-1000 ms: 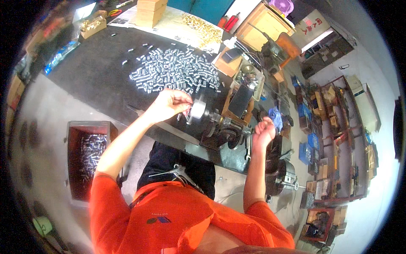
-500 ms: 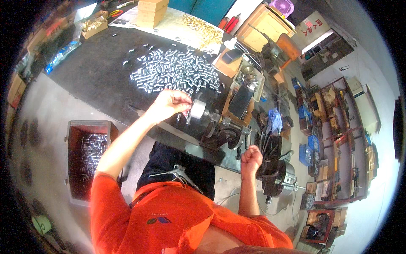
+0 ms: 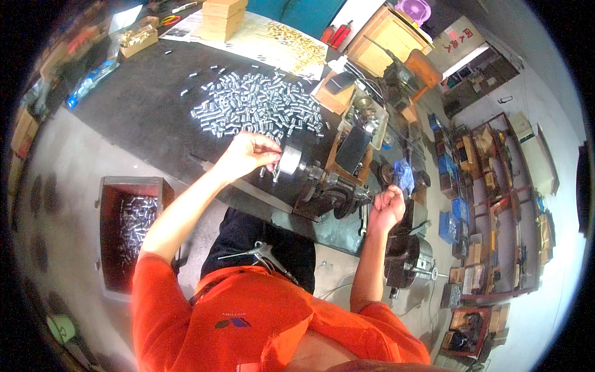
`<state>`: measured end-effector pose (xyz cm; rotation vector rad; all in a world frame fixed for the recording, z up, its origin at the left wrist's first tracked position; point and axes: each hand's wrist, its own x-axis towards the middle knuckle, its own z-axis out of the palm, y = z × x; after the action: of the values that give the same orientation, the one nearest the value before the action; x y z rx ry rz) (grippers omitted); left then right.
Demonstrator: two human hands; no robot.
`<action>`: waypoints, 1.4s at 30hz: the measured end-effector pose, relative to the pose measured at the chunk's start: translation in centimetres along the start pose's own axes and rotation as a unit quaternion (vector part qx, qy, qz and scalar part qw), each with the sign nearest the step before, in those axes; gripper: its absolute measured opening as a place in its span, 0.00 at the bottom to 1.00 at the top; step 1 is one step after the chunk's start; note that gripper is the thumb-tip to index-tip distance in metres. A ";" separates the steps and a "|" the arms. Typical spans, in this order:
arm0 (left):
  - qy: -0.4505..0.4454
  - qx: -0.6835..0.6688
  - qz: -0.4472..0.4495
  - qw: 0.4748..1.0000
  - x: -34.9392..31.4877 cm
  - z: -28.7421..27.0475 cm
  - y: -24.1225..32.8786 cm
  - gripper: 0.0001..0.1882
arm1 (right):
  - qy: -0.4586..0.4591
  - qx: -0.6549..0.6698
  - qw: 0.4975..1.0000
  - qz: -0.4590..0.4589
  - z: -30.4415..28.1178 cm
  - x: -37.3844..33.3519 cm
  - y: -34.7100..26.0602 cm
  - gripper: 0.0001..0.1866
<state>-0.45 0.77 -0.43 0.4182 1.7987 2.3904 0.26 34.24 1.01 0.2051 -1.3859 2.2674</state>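
Observation:
My left hand (image 3: pixel 251 154) is pinched closed at the front of a silver cylindrical head (image 3: pixel 290 160) on a dark bench machine (image 3: pixel 328 197). Small silver metal parts (image 3: pixel 274 175) show at and just under the fingertips; their exact shape is partly hidden by the fingers. To the right of the machine, my right hand (image 3: pixel 388 209) is closed with its fingers curled, close to a blue cloth (image 3: pixel 404 176). What it grips, if anything, cannot be made out. Beyond my left hand spreads a pile of short silver metal sleeves (image 3: pixel 257 102) on the dark bench (image 3: pixel 142 105).
A red-brown box (image 3: pixel 166 195) of silver parts stands low at the left. Brass parts (image 3: pixel 294 46) and stacked cartons (image 3: pixel 222 20) lie on paper at the back. An air gun (image 3: pixel 263 253) lies at my lap. A vise (image 3: pixel 409 257) and shelves (image 3: pixel 505 211) stand right.
My right hand has moved up and to the right, nearer the blue cloth, staying closed. My left hand stays in place at the silver head.

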 end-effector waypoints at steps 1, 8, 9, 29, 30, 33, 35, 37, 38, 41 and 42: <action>-0.003 0.002 0.003 1.000 0.0 0.0 0.0 0.06 | -0.008 0.008 1.000 -0.001 -0.2 -0.7 -0.4 0.09; -0.010 -0.036 0.019 0.999 -0.2 0.2 -0.1 0.05 | 0.043 0.002 0.992 0.122 -3.5 -6.4 0.4 0.10; -0.009 -0.033 0.021 0.999 -0.2 0.2 0.0 0.05 | 0.047 -0.005 0.988 0.144 -4.2 -6.6 1.3 0.10; -0.023 -0.014 0.017 1.000 -0.4 -0.4 0.2 0.05 | 0.030 -0.017 0.998 0.056 -1.0 -3.4 -1.4 0.13; -0.021 -0.026 0.012 0.999 -0.4 -0.5 0.2 0.06 | 0.044 -0.018 0.995 0.090 -1.3 -4.6 -1.4 0.12; -0.013 -0.022 0.001 1.000 -0.3 -0.6 0.3 0.06 | 0.064 -0.015 0.983 0.172 -4.6 -6.2 1.7 0.09; -0.010 -0.015 -0.004 1.000 -0.2 -0.6 0.4 0.06 | 0.119 -0.023 0.964 0.236 -5.8 -5.7 4.4 0.06; -0.014 -0.011 -0.002 1.000 0.1 -0.5 0.6 0.07 | 0.207 -0.075 0.954 0.205 -5.5 -3.3 7.4 0.06; -0.015 -0.010 0.002 1.000 0.2 -0.5 0.7 0.07 | 0.232 -0.084 0.951 0.184 -5.5 -1.7 8.8 0.07; -0.015 -0.021 0.006 1.000 0.0 -0.7 1.0 0.07 | 0.118 -0.209 0.964 0.117 -2.2 1.8 6.5 0.08; -0.016 -0.028 0.005 0.999 -0.1 -0.8 0.9 0.07 | 0.073 -0.165 0.981 0.073 -1.4 2.5 5.7 0.09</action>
<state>-0.57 -0.26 0.18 0.4567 1.7157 2.4200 -4.46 34.12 -3.36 -0.1732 -1.7154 2.0755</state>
